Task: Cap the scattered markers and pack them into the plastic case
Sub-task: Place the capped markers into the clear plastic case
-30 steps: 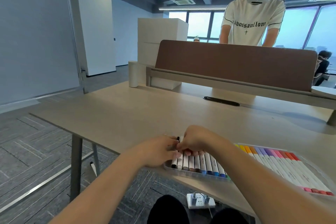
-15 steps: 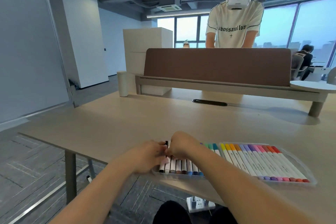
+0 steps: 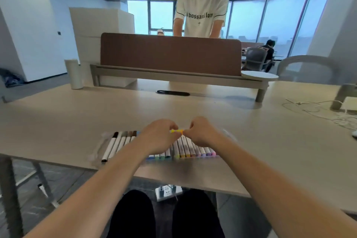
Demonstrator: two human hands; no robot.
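Observation:
A clear plastic case [image 3: 99,148] lies near the front edge of the beige table [image 3: 77,114], filled with a row of white-barrelled markers [image 3: 185,149] with coloured caps. My left hand [image 3: 157,137] and my right hand [image 3: 201,133] hover over the middle of the row, fingers curled. Between them they pinch a yellow marker [image 3: 176,131] held sideways above the case. Brown and black-capped markers [image 3: 119,141] lie uncovered at the left end. My hands hide the markers under them.
A brown divider panel [image 3: 171,54] on a grey rail crosses the back of the table; a person in a white shirt [image 3: 201,13] stands behind it. White cables [image 3: 316,110] lie at the far right. A power strip [image 3: 168,192] sits on the floor by my knees.
Both hands moved from the left end of the row to its middle and now hold a yellow marker between them. The camera view swung, so the case sits more centred.

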